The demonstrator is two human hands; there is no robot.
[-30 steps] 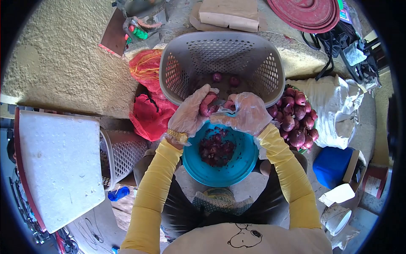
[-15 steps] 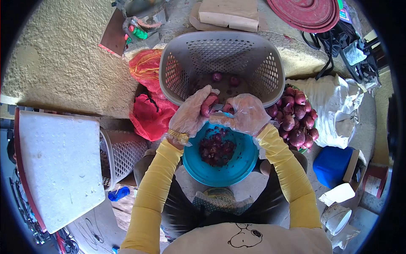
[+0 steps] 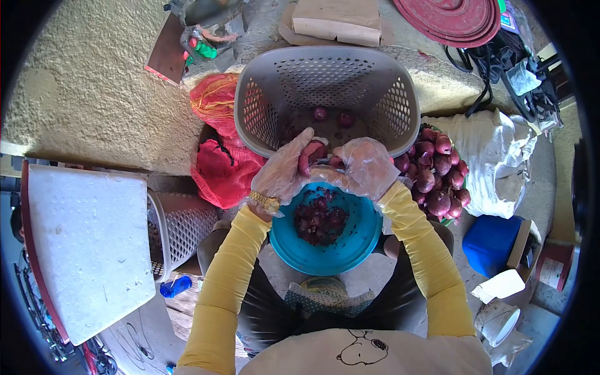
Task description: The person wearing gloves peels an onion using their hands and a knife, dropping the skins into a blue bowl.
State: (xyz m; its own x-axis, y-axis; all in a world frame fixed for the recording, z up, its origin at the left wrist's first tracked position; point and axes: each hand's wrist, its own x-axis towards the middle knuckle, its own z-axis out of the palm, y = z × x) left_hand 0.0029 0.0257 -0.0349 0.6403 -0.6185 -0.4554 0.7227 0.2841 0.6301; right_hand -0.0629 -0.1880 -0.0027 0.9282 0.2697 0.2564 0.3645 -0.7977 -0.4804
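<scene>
My left hand (image 3: 284,164), in a clear plastic glove, is closed around a red onion (image 3: 310,154). Close beside it, my right hand (image 3: 364,164), also gloved, has its fingers bent in toward the onion; a small reddish piece shows at its fingertips, and whatever else it grips is hidden. Both hands are over the far rim of a turquoise basin (image 3: 284,244), in which onion skins and scraps (image 3: 320,222) lie. Just beyond stands a grey perforated basket (image 3: 325,75) with a few red onions (image 3: 345,119) at its bottom.
To the right, red onions (image 3: 437,165) are heaped beside a white sack (image 3: 500,162). Red mesh bags (image 3: 225,169) lie left of the basket. A white foam board (image 3: 90,244), another basket (image 3: 187,228) and a blue container (image 3: 490,247) stand farther out.
My hands stay in nearly the same place. The onion has turned slightly in my left hand, and my right fingers have shifted a little around it.
</scene>
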